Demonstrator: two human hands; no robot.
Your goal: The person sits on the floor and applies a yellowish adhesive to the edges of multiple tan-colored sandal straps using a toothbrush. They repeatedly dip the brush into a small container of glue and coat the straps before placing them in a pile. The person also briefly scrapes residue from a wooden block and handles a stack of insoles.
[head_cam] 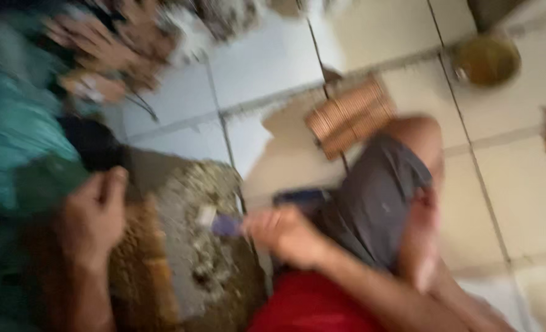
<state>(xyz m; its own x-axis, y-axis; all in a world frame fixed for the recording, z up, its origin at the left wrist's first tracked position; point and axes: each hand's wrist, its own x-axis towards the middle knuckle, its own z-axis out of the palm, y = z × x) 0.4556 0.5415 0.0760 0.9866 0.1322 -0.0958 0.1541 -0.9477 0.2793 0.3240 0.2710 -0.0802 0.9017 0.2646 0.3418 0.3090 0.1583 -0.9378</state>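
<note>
Pale floor tiles (273, 67), crossed by dark grout lines, very blurred. Two hands seen: left hand (94, 215) curled, fingers together, over the edge of one round grey tray (180, 246) of mottled bits; right hand (285, 237) closed on one small purple-grey tool (225, 225) just above that tray. One woven brown mat (350, 115) lay beyond, one round bowl (487, 60) far off.
</note>
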